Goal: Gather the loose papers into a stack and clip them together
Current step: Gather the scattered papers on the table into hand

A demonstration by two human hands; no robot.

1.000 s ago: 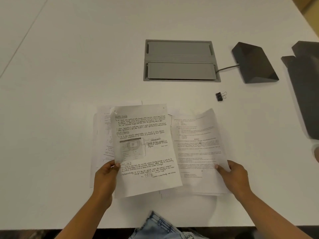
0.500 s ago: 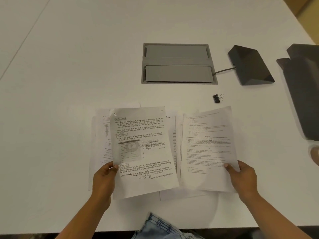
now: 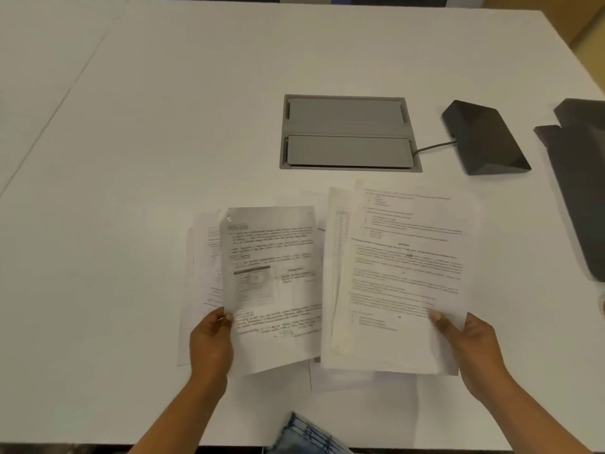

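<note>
My left hand (image 3: 211, 339) grips the lower left edge of a handwritten sheet (image 3: 275, 283), lifted off the white table (image 3: 131, 158). My right hand (image 3: 471, 345) grips the lower right of a bundle of printed sheets (image 3: 402, 276), raised and fanned. More loose papers (image 3: 199, 273) lie flat under and left of the handwritten sheet, and another sheet (image 3: 343, 378) lies below the raised ones. The binder clip is hidden behind the right bundle.
A grey cable hatch (image 3: 348, 132) is set into the table beyond the papers. A dark wedge-shaped device (image 3: 484, 139) with a cable sits to its right. A dark folder-like object (image 3: 582, 178) lies at the right edge. The table's near edge runs just below my forearms.
My right hand has lifted its bundle up and to the right, so it now covers the binder clip. The left sheet stays held. The view has tilted, showing more of the far table.
</note>
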